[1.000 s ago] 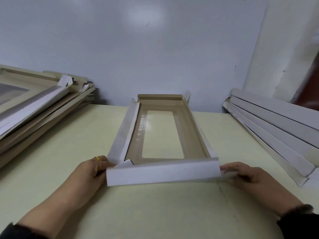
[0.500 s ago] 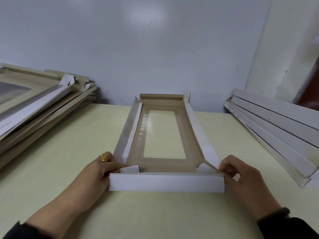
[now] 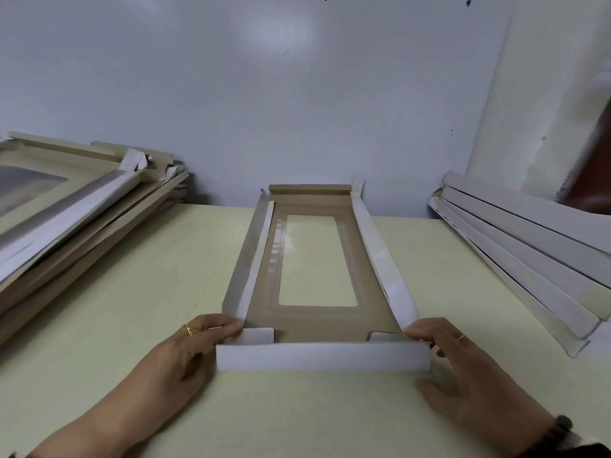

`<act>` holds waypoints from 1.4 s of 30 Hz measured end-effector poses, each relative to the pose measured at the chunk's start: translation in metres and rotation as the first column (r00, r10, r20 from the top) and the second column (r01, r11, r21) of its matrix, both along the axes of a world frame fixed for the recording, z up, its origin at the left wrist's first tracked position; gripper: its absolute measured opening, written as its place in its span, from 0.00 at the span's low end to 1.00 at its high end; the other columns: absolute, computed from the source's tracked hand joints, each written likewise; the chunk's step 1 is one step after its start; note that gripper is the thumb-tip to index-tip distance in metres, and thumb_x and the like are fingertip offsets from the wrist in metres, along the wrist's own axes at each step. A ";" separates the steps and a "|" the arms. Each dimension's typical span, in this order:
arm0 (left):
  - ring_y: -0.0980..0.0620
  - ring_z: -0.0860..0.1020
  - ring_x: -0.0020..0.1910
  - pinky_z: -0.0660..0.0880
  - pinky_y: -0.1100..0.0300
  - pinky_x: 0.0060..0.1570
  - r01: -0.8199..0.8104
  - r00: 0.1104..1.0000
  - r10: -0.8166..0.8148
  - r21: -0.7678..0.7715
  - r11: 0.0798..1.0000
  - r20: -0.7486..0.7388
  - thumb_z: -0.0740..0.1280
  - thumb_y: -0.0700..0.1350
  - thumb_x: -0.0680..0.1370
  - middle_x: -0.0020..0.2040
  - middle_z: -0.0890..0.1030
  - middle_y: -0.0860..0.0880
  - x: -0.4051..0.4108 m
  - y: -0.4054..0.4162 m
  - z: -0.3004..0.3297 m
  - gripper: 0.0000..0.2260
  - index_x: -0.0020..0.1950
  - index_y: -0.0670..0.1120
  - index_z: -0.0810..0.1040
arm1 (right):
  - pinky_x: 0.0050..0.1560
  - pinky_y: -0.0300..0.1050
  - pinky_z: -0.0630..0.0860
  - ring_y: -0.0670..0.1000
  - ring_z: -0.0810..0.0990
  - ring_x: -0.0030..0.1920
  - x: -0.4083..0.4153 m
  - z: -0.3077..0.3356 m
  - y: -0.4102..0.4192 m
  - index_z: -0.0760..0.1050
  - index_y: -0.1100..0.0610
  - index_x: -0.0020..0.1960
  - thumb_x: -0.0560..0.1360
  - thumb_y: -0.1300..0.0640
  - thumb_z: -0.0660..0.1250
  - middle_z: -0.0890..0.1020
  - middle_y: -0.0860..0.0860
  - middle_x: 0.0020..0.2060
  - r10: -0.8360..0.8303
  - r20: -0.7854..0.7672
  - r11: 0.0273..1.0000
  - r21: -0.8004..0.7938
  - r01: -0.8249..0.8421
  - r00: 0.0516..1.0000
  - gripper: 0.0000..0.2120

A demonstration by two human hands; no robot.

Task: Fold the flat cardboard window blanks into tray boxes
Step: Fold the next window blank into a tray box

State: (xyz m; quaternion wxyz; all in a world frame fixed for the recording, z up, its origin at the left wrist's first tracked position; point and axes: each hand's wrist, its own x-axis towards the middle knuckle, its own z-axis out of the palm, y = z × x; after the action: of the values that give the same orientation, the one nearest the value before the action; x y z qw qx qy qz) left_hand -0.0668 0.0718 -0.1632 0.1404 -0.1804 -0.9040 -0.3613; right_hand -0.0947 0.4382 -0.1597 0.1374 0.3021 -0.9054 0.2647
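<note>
On table (image 3: 99,325), hands pinching blank (image 3: 322,357) corners

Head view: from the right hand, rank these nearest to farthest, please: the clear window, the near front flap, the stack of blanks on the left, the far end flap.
From the right hand:
1. Front flap, touching its fingers at the near edge.
2. Window, mid-tray, ahead and left.
3. Far end flap, by the back wall.
4. Stack of blanks, far left across the table.
</note>
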 end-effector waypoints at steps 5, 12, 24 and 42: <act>0.63 0.73 0.60 0.69 0.71 0.58 0.053 0.977 -0.087 0.177 0.983 0.193 0.73 0.40 0.71 0.62 0.72 0.64 0.004 -0.002 0.001 0.25 0.60 0.65 0.74 | 0.32 0.29 0.65 0.41 0.70 0.34 -0.006 0.000 -0.013 0.71 0.44 0.43 0.65 0.66 0.73 0.75 0.42 0.39 -0.165 0.094 0.956 -0.229 0.182 0.982 0.20; 0.44 0.72 0.38 0.67 0.64 0.36 -0.195 0.978 0.154 0.347 0.917 0.143 0.70 0.35 0.72 0.40 0.77 0.42 -0.013 0.024 0.006 0.04 0.36 0.39 0.81 | 0.28 0.31 0.64 0.43 0.67 0.26 -0.018 0.001 -0.021 0.77 0.49 0.32 0.68 0.67 0.71 0.75 0.51 0.25 -0.175 0.328 0.841 -0.440 0.314 0.928 0.14; 0.57 0.70 0.32 0.66 0.72 0.32 -0.319 0.947 0.314 0.345 0.883 0.070 0.69 0.34 0.73 0.31 0.73 0.50 -0.012 0.040 0.005 0.23 0.47 0.61 0.64 | 0.29 0.30 0.67 0.47 0.71 0.28 -0.017 -0.003 -0.028 0.64 0.36 0.48 0.68 0.65 0.72 0.76 0.55 0.29 -0.266 0.228 0.813 -0.469 0.345 0.937 0.28; 0.64 0.73 0.44 0.66 0.77 0.43 -0.297 0.954 0.299 0.064 0.953 -0.035 0.73 0.39 0.71 0.41 0.75 0.56 -0.010 0.031 -0.004 0.10 0.50 0.48 0.83 | 0.28 0.29 0.63 0.42 0.66 0.26 -0.016 -0.005 -0.022 0.72 0.43 0.37 0.66 0.68 0.73 0.71 0.45 0.26 -0.203 0.274 0.814 -0.486 0.318 0.940 0.20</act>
State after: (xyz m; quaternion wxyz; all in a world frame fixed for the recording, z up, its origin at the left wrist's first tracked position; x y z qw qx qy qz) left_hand -0.0769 0.1033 -0.1668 0.2184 -0.0457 -0.9066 -0.3582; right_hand -0.1110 0.4162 -0.1649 0.1532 0.0961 -0.8411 0.5097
